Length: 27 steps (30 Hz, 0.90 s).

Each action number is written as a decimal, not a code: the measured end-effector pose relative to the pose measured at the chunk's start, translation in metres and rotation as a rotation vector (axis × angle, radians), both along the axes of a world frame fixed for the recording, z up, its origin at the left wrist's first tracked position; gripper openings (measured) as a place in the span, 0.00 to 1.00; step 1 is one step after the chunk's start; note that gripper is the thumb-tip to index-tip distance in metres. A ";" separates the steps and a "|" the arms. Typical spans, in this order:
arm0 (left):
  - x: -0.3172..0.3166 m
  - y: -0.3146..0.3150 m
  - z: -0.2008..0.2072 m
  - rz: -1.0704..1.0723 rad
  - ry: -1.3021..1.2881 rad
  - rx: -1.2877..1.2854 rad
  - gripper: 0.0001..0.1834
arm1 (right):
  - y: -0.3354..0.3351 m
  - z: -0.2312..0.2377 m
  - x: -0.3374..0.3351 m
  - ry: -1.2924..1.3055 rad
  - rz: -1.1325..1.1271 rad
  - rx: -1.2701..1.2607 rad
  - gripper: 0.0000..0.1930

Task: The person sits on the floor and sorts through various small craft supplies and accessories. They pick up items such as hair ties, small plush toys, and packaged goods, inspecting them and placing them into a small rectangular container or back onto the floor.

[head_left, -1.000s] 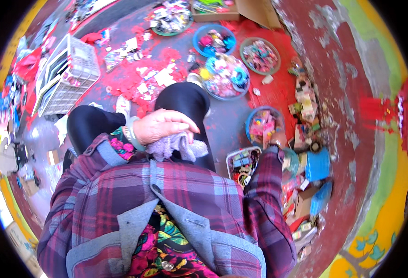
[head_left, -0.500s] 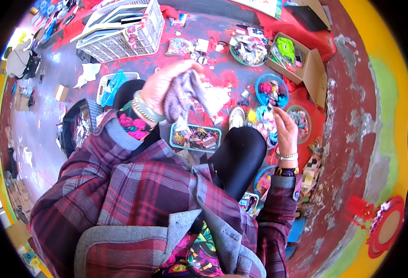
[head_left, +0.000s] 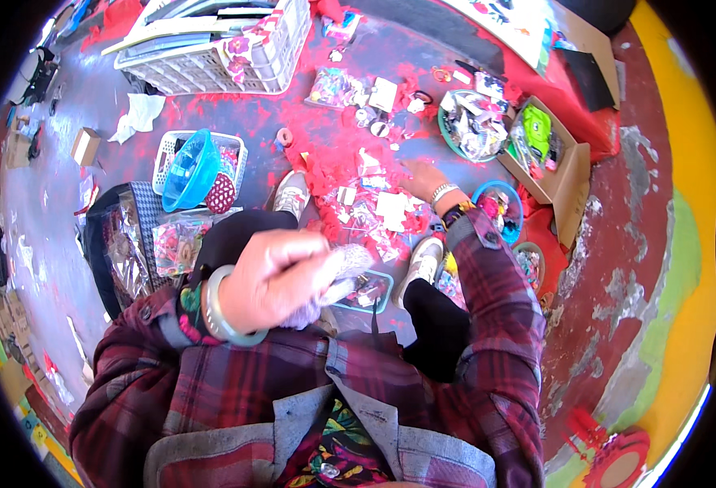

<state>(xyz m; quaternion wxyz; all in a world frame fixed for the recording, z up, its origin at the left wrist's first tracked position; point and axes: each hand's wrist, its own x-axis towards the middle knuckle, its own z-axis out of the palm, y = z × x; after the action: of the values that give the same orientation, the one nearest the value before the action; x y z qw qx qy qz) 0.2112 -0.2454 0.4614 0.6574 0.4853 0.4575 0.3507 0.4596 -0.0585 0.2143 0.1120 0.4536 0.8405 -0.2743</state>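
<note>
Seated person, plaid sleeves, working low over a grey floor [head_left: 248, 120] strewn with red scraps [head_left: 325, 191].

Left hand [head_left: 267, 281]: raised in front of the torso, slightly blurred, pale bangle at the wrist. Fingers curled around a soft lilac-grey cloth [head_left: 351, 262]. The cloth bunches out past the fingertips and below the palm, and partly covers a rectangular teal-rimmed tray [head_left: 388, 297] of small mixed items beneath it.

Right hand [head_left: 423, 180]: arm stretched forward, beaded bracelet at the wrist, fingers over the litter near flat white cards [head_left: 391, 209]. Cannot tell whether the fingers pinch anything or are empty.

Around the feet: one grey-and-white sneaker [head_left: 293, 195] on the left; its mate on the right, near the teal-rimmed tray.

Left side: white plastic basket [head_left: 161, 172] holding a tilted translucent blue bowl [head_left: 187, 171] and a dark red dotted piece [head_left: 221, 192]. Clear plastic packets [head_left: 177, 246] lie nearer the knee.

Right side: round blue-rimmed basin [head_left: 521, 213] of colourful bits, just beside the right forearm. Beyond it, a brown cardboard box [head_left: 568, 191] with a lime-green item [head_left: 537, 132] inside; next to that, a round green-rimmed basin [head_left: 446, 140] of mixed packets.

Far edge: large whitish slatted crate [head_left: 203, 69] of flat panels.
</note>
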 end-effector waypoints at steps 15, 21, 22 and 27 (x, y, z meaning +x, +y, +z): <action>-0.048 0.059 -0.016 0.028 0.013 0.292 0.04 | 0.099 -0.197 -0.076 0.174 -0.583 0.135 0.12; -0.044 0.060 -0.016 0.002 0.019 0.259 0.05 | 0.033 -0.231 -0.014 0.629 -0.665 0.208 0.07; -0.043 0.059 -0.015 0.008 0.026 0.242 0.05 | 0.025 -0.240 0.000 0.663 -0.754 0.233 0.07; -0.037 0.051 -0.010 0.027 0.082 0.193 0.05 | 0.030 -0.197 -0.013 0.405 -0.906 0.071 0.08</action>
<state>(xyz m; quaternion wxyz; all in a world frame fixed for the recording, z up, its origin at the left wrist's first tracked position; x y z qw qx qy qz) 0.1745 -0.1947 0.4510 0.5836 0.5540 0.4547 0.3817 0.4461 -0.0288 0.0178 -0.1996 0.7144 0.5724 -0.3494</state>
